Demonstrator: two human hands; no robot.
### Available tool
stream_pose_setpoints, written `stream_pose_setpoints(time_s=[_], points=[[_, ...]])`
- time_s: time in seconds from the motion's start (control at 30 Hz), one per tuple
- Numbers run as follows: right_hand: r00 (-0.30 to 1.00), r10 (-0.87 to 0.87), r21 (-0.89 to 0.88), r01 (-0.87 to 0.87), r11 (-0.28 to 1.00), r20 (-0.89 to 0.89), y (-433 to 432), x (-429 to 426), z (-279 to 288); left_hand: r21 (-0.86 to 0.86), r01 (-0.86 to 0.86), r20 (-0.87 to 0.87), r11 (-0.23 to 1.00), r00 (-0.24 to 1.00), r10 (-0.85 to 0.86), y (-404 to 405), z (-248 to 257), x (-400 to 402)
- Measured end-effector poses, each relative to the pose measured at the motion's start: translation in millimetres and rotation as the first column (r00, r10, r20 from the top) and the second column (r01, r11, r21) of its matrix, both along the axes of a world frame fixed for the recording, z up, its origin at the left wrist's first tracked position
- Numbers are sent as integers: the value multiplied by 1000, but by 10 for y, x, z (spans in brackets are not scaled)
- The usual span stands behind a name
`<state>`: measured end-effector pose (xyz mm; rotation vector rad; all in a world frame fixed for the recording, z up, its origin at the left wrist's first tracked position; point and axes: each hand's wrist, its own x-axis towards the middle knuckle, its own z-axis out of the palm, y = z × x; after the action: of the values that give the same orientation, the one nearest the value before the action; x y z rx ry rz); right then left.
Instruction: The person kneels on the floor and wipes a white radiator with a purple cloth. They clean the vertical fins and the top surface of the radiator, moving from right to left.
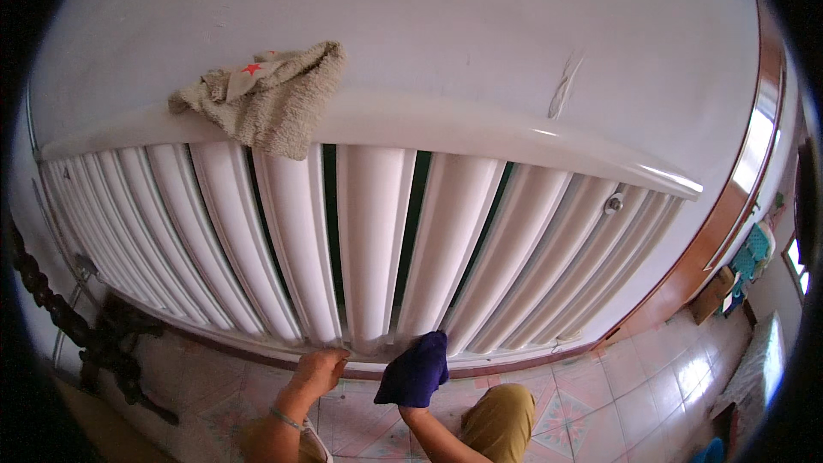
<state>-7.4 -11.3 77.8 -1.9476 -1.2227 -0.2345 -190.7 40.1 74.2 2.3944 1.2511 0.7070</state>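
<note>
A white column radiator (376,238) fills the view before me, dark gaps showing between its middle columns. My right hand (411,411) is mostly hidden by a dark purple cloth (415,370) that it holds against the foot of a column. Just left of the cloth, at the radiator's lower edge, my left hand (321,370) has its fingers curled; their tips are hard to make out. Above, a beige terry towel (276,99) with a red star drapes over the pale ledge (450,122) on top of the radiator.
A dark carved wooden stand (109,341) is at the lower left. Patterned floor tiles (578,392) run below the radiator. At right are a brown wooden door frame (694,276), a cardboard box (712,296) and teal items (749,254). My bent knee (505,421) is beside my right arm.
</note>
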Motion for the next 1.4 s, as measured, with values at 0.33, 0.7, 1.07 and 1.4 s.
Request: stream_pose_setpoints(time_s=[0.33, 0.7, 1.07, 1.4], points=[[965, 197, 534, -261, 804, 174, 398, -384, 1261, -46, 84, -119, 995, 989, -89, -69, 75, 26], [553, 293, 282, -729, 624, 780, 541, -505, 2600, -30, 54, 30, 998, 998, -53, -72, -151, -248], [354, 491, -20, -796, 605, 796, 990, -801, 2692, -66, 66, 57, 996, 996, -62, -133, 22, -83], [363, 621, 38, -881, 472, 695, 1024, -899, 2101, -52, -127, 44, 990, 991, 130, -159, 26, -231]])
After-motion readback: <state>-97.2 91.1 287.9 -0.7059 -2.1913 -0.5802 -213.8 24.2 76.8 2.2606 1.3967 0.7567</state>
